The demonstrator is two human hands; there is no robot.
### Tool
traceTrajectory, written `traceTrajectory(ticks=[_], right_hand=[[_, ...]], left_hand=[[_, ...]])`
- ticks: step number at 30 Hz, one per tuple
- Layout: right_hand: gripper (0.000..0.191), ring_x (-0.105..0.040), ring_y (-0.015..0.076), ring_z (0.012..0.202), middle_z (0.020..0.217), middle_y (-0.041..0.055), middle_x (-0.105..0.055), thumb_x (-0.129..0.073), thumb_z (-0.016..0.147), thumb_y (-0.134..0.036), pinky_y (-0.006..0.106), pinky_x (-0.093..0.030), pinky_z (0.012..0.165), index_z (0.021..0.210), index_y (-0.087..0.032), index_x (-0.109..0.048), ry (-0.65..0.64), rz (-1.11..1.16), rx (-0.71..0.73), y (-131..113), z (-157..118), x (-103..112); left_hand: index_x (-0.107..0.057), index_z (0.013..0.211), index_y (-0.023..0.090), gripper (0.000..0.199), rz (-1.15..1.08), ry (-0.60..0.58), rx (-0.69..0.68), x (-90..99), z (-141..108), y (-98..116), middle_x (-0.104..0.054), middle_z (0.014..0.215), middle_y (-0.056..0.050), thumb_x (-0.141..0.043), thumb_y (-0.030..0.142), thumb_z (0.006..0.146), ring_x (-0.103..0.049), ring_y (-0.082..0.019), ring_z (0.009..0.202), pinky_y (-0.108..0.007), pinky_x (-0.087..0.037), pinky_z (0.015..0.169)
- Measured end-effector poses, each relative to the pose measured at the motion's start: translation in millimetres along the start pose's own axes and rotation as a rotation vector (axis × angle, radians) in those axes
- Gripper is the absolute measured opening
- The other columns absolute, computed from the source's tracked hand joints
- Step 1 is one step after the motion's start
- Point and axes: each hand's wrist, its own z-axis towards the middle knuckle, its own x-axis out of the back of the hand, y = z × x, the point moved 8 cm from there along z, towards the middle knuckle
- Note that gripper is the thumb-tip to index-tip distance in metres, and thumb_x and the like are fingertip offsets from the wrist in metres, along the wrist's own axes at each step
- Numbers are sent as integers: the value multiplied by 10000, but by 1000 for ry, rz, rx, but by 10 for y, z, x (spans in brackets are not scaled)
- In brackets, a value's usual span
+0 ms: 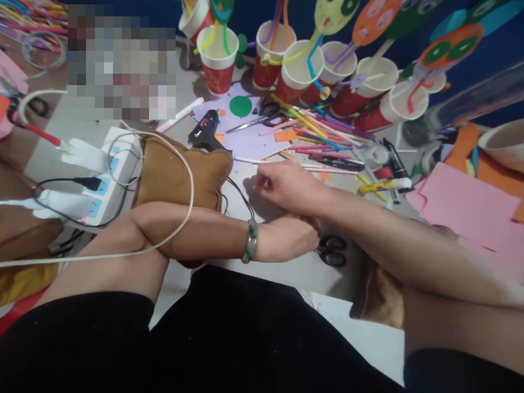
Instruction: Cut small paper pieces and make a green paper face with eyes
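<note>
My right hand (286, 185) reaches in from the right with its fingers curled closed; whether anything small sits inside them is hidden. Just below it, under the right wrist, lies my left hand (292, 237), its fingers hidden from view. A green and white bangle (250, 241) circles the left wrist. Black-handled scissors (333, 251) rest right beside the left hand. A black glue gun (208, 131) lies on purple paper (254, 139) beyond my hands, near a second pair of scissors (257, 121) and a green paper disc (240, 106).
Red and white paper cups (219, 79) with paper faces on coloured stems stand along the back. Coloured sticks (315, 128) lie behind my right hand. Pink paper (470, 207) is at right. A power strip (108, 174) and white cable (191, 185) occupy the left, by a brown cushion-like item (180, 169).
</note>
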Motion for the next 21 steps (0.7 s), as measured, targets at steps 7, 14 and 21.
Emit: traceTrajectory(ticks=[7, 14, 21], right_hand=[[124, -561, 146, 625, 713, 12, -682, -737, 843, -320, 295, -427, 596, 798, -206, -715, 367, 445, -164, 879, -759, 383], [316, -621, 189, 643, 758, 38, -732, -847, 734, -494, 351, -530, 596, 712, -240, -660, 496, 665, -333, 1352, -1141, 75], [223, -680, 209, 720, 798, 46, -758, -809, 771, -386, 367, -571, 674, 715, -231, -659, 497, 708, -298, 1373, -1108, 6]], left_hand=[[-645, 1371, 40, 451, 29, 21, 95, 103, -10, -59, -672, 1337, -287, -399, 55, 994, -677, -372, 1201, -492, -552, 904], [-642, 1366, 51, 432, 20, 30, 103, 22, -4, -34, -641, 1384, -299, -476, 53, 968, -692, -357, 1198, -485, -559, 930], [-680, 1260, 46, 354, 146, 125, 111, 1, -41, -3, -696, 1284, -298, -512, 59, 949, -706, -346, 1167, -489, -528, 978]])
